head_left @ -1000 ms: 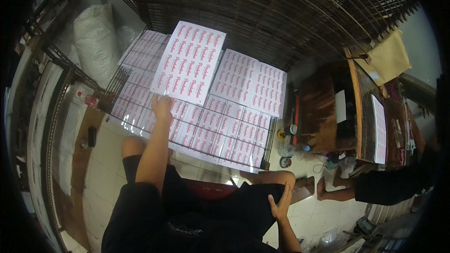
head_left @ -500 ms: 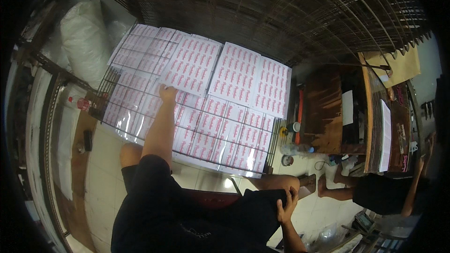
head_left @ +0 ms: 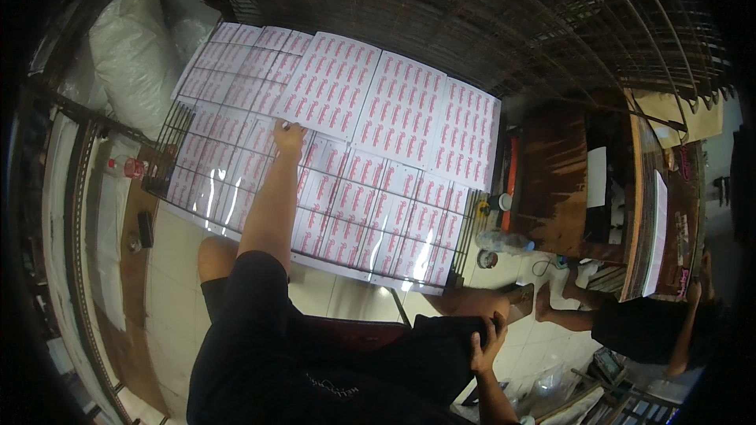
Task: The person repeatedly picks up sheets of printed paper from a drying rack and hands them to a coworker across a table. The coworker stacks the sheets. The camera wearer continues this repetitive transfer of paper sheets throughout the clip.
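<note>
My left hand [head_left: 290, 138] is at the lower left corner of a white sheet with rows of red print [head_left: 327, 83], fingers closed on its edge. The sheet lies flat on a wire rack [head_left: 168, 144], over other printed sheets. Beside it on the right lie a second printed sheet [head_left: 399, 108] and a third printed sheet [head_left: 465, 134]. Beneath them, glossy printed sheets [head_left: 350, 197] show under the rack's wires. My right hand [head_left: 490, 342] rests on my dark-clothed right leg, fingers spread, holding nothing.
Many wire racks [head_left: 409, 8] rise tilted behind the sheets. A large white sack [head_left: 134, 63] stands at the far left. To the right are a brown wooden table [head_left: 551, 189], a plastic bottle [head_left: 504, 242] and another person's arm [head_left: 683, 334] and bare legs.
The view has shifted slightly. The gap between the left and middle sheets has narrowed, with my left hand still at the left sheet's corner. My right hand stays on my leg.
</note>
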